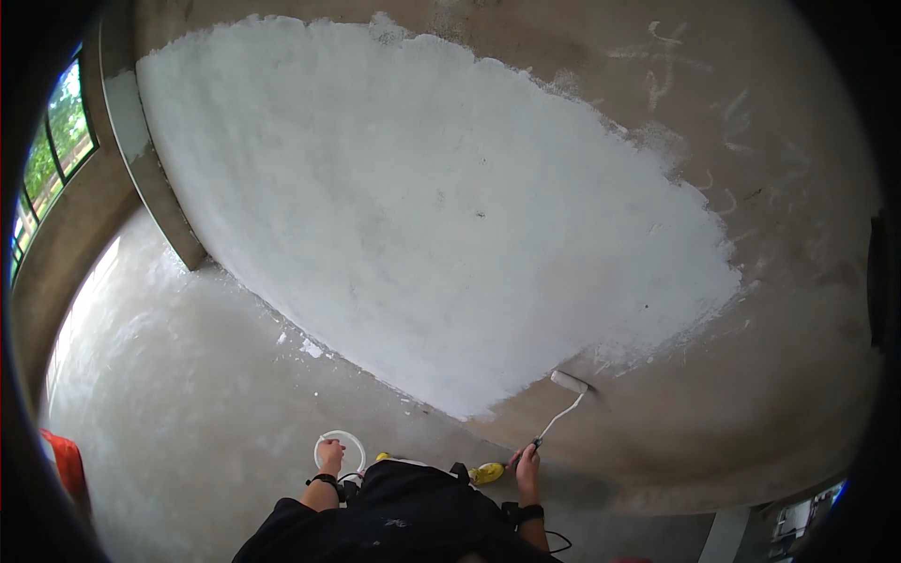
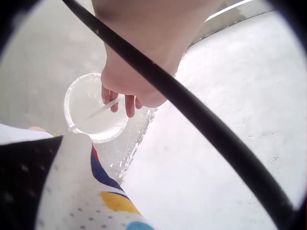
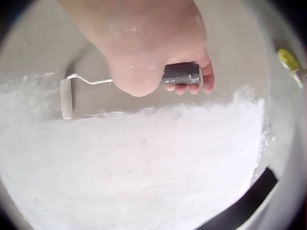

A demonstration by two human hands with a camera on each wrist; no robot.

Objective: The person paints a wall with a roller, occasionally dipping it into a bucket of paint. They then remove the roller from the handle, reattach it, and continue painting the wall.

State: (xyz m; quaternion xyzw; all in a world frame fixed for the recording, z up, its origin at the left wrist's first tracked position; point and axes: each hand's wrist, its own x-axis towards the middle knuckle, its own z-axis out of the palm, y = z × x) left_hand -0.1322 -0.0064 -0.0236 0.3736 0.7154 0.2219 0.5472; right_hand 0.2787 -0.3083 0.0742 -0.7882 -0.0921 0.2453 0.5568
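My right hand (image 1: 528, 469) grips the dark handle (image 3: 181, 74) of a paint roller (image 1: 569, 381). The roller's sleeve (image 3: 66, 99) lies against bare brown wall, close to the lower right edge of the white paint (image 1: 422, 206). White paint coats its bent wire frame. Low on the left, my left hand (image 1: 330, 455) holds a white bucket (image 2: 68, 108) by its thin white handle (image 2: 96, 114), the fingers curled round it. Pale paint shows inside the bucket, partly hidden by the hand.
Unpainted wall (image 1: 788, 188) with chalky marks borders the white area above and to the right. Paint splashes (image 1: 311, 348) dot the grey floor (image 1: 206, 375) along the wall's foot. A pillar (image 1: 150, 178) and a window (image 1: 61, 141) stand left. Yellow shoes (image 1: 487, 473) show below.
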